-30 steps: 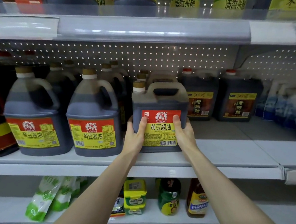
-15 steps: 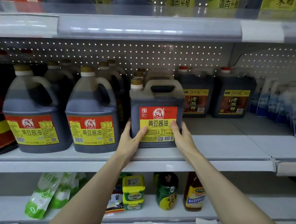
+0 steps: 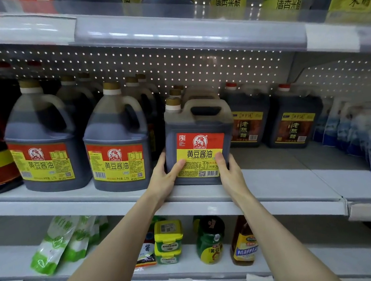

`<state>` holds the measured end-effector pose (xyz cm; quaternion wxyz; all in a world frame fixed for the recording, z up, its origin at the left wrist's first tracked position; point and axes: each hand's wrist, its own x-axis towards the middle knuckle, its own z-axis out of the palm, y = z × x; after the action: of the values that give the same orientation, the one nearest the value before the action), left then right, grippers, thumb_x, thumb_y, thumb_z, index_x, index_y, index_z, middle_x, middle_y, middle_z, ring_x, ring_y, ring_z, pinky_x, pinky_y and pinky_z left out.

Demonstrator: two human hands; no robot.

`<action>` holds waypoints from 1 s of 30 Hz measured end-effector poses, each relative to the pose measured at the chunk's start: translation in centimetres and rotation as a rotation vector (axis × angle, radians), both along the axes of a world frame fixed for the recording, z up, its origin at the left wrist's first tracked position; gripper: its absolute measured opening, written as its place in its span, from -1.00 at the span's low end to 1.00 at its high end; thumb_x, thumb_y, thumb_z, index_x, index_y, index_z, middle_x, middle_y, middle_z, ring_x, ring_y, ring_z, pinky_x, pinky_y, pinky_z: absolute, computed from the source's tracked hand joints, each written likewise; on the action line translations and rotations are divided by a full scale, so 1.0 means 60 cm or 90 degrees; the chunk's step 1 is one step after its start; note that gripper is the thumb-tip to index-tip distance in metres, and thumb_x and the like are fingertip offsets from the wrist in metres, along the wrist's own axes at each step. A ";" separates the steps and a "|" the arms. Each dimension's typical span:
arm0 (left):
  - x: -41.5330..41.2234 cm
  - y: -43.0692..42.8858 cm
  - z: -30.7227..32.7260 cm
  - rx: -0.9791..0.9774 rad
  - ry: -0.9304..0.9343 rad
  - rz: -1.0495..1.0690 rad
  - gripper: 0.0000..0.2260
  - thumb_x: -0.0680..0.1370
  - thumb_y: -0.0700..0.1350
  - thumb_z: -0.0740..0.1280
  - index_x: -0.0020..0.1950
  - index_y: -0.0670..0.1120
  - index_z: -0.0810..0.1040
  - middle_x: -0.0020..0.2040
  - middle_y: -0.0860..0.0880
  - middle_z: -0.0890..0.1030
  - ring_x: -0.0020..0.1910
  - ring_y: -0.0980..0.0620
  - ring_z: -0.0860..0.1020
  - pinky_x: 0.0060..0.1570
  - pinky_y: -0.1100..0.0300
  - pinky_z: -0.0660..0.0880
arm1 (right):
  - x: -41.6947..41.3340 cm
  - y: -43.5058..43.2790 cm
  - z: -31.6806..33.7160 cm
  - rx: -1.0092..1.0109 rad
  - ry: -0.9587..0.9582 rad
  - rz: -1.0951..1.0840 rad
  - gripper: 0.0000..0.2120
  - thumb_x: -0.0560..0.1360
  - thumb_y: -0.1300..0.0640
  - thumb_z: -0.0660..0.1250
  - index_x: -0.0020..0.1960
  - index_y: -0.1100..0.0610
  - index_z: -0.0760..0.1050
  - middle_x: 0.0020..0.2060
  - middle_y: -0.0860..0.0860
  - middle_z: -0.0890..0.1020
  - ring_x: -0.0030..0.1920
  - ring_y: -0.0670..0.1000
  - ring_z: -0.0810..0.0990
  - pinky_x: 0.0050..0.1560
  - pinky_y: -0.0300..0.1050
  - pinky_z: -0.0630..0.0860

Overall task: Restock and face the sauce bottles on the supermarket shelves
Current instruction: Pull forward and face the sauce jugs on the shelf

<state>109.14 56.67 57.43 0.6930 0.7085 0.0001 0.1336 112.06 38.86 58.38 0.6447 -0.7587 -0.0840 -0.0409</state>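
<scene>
The square soy sauce jug [image 3: 198, 139] stands upright at the front of the middle shelf [image 3: 271, 191] with its red-and-yellow label facing out. It is filled dark almost to the shoulder, so I judge it heavy and stiff-walled, with smooth plastic sides that could slip under a light hold. The left hand [image 3: 164, 179] grips its lower left corner and the right hand [image 3: 231, 174] its lower right corner, each thumb laid on the label and the fingers wrapped out of sight round the side. That low two-sided hold suits sliding or turning it on the shelf; lifting would likely be safer by the moulded handle [image 3: 205, 105] on top, beside the capped spout [image 3: 173, 104]. More jugs of the same shape [image 3: 198, 92] stand just behind it, so there looks to be little room to push it back. Just to its left is a round soy sauce jug [image 3: 117, 145], near enough to crowd the left hand's fingers, with another [image 3: 43, 146] beyond. To the right a vinegar jug [image 3: 248, 122] and a second [image 3: 295, 121] sit further back, with bare shelf in front of them. The upper shelf [image 3: 172, 31] overhangs and would limit any lift.
</scene>
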 end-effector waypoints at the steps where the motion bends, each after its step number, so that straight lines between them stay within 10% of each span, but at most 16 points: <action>1: 0.001 0.000 -0.001 0.002 -0.002 0.003 -0.48 0.54 0.03 0.33 0.47 0.01 0.28 0.22 0.07 0.57 0.16 0.15 0.56 0.06 0.32 0.49 | 0.001 -0.001 0.000 0.001 -0.002 0.001 -0.62 0.54 -0.22 0.14 0.27 -0.07 0.36 0.13 -0.09 0.58 0.11 -0.12 0.55 0.07 -0.24 0.46; 11: 0.000 -0.003 -0.002 -0.002 -0.015 0.023 -0.45 0.51 0.06 0.35 0.46 0.00 0.31 0.26 0.03 0.55 0.20 0.10 0.54 0.17 0.20 0.49 | 0.002 0.001 -0.003 -0.008 -0.007 -0.010 -0.30 0.39 -0.36 0.12 0.40 0.02 0.34 0.19 -0.06 0.57 0.18 -0.06 0.54 0.18 -0.15 0.47; 30: -0.003 -0.002 -0.008 -0.011 -0.009 0.061 -0.29 0.37 0.17 0.40 0.47 0.01 0.32 0.25 0.03 0.56 0.20 0.04 0.54 0.25 0.04 0.49 | 0.003 -0.002 -0.009 0.004 -0.038 -0.016 -0.37 0.39 -0.36 0.14 0.33 -0.02 0.41 0.16 -0.08 0.60 0.15 -0.08 0.56 0.21 -0.10 0.50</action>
<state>108.99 56.53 56.98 0.6919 0.7006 0.0302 0.1719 112.24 38.74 57.81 0.6436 -0.7562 -0.0938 -0.0718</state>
